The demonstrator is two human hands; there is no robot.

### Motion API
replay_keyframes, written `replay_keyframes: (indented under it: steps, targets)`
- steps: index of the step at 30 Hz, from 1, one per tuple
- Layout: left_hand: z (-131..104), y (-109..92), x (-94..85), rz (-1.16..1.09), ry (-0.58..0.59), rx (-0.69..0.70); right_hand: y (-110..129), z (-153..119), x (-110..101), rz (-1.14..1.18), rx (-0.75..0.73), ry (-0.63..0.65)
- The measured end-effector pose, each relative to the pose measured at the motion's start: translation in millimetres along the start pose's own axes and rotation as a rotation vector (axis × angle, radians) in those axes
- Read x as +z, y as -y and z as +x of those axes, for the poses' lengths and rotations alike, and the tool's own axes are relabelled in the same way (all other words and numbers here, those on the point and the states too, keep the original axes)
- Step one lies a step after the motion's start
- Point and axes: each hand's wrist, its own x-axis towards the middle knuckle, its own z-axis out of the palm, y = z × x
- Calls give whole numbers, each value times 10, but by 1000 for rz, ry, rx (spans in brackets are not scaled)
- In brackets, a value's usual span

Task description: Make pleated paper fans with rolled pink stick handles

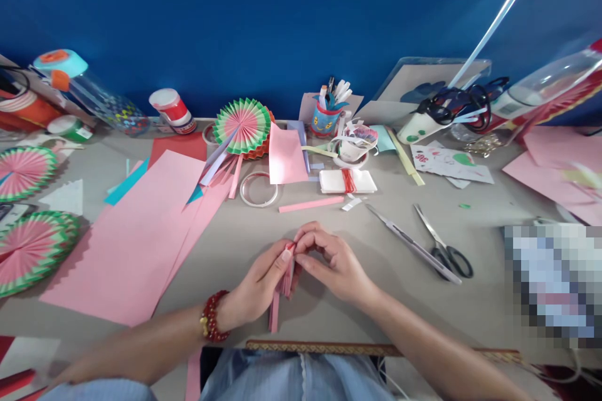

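Observation:
Near the front of the desk, my left hand (pixel 256 285) is closed around a narrow stack of accordion-folded pink paper (pixel 286 282), thumb pressed on its upper part. The fingers of my right hand (pixel 336 263) are bent in a pinch at the upper end of the same paper. A small bit of red shows there, too small to make out. Below the left hand a pink paper strip (pixel 274 314) hangs down, touching or close to the folded stack. My fingers partly hide the paper.
Scissors (pixel 442 244) and a grey craft knife (pixel 414 243) lie to the right. Large pink sheets (pixel 126 244) spread leftward. Behind my hands are a tape roll (pixel 259 189), a pink strip (pixel 310 203), a white bundle tied with red (pixel 362 181) and a green-edged paper fan (pixel 242 125).

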Motion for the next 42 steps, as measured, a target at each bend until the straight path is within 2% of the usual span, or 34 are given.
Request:
replay_keyframes:
  steps: [7,22,28,35,42]
  targets:
    - [-16,4,4,73,-35,16,-11,-1,7,89,13,11]
    - [-10,-36,49,39,-48,-17,-46,11,22,118,22,6]
    - [-21,-8,26,119,-37,29,-69,5,42,156,39,-8]
    - [-8,-14,53,-93,-21,-77,-32,-3,-7,228,67,34]
    - [-18,-32,48,-23,-43,-57,-26,0,20,155,6,7]
